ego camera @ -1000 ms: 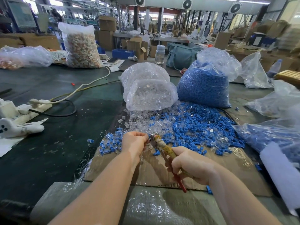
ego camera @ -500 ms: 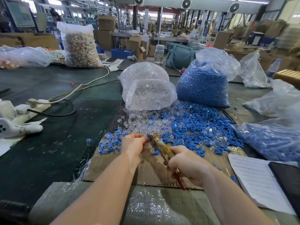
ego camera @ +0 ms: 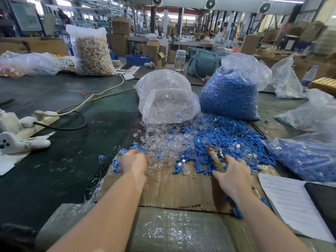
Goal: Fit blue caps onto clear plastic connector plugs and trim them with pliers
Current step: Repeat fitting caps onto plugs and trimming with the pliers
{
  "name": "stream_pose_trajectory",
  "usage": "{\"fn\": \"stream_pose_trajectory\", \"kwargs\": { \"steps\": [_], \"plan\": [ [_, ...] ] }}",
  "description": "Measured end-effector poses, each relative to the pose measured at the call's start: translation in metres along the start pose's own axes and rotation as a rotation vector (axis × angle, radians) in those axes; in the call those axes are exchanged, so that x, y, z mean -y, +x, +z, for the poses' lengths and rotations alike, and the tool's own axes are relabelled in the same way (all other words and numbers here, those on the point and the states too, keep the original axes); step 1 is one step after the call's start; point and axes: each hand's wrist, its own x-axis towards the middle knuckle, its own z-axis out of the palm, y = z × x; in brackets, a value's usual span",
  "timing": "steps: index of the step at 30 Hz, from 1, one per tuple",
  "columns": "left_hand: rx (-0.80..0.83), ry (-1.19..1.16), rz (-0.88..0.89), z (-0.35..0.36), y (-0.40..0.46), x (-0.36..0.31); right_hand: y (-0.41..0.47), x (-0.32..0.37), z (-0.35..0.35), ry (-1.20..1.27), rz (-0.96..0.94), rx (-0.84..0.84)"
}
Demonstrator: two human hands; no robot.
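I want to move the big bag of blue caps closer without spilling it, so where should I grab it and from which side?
Grip the bag of blue caps by the loose, crumpled plastic at its open top, coming from above. The caps fill only the lower part, so the slack neck bunches easily and closes the mouth. The bag of clear plugs leans close on its left, so approaching from the right side looks freer.

Factory assembly floor, large open hall. Wall fans [ego camera: 210,3] high under roof beam. Long dark worktable [ego camera: 54,160] strewn with bulk parts: sack of blue caps [ego camera: 229,99], sack of clear plugs [ego camera: 167,104], tall sack of pale mixed parts [ego camera: 91,51]. Stacked cardboard cartons [ego camera: 121,25] and blue crate [ego camera: 138,59] behind; farther benches, possibly machinery, too blurred to tell.
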Motion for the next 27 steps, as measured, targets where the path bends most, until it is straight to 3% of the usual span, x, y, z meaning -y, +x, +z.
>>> {"fn": "stream_pose_trajectory", "kwargs": {
  "steps": [5,11,17,19,23,27],
  "plan": [
    [0.078,0.185,0.189,0.000,-0.008,0.006,0.005,-0.013,0.006,-0.167,-0.032,-0.052],
    [0.151,0.447,0.547,0.008,-0.037,0.025,0.008,-0.013,0.005,-0.314,-0.077,-0.077],
    [0.304,0.585,0.733,0.022,-0.062,0.050,0.007,-0.009,0.004,-0.371,-0.060,-0.037],
    [0.309,0.630,0.780,0.023,-0.063,0.056,0.000,-0.004,0.007,-0.355,-0.135,-0.112],
    [0.284,0.698,0.868,0.023,-0.062,0.059,-0.024,0.013,0.025,-0.127,-0.503,-0.218],
    [0.288,0.735,0.911,0.022,-0.061,0.060,-0.032,0.020,0.042,-0.080,-0.556,-0.171]
  ]
}}
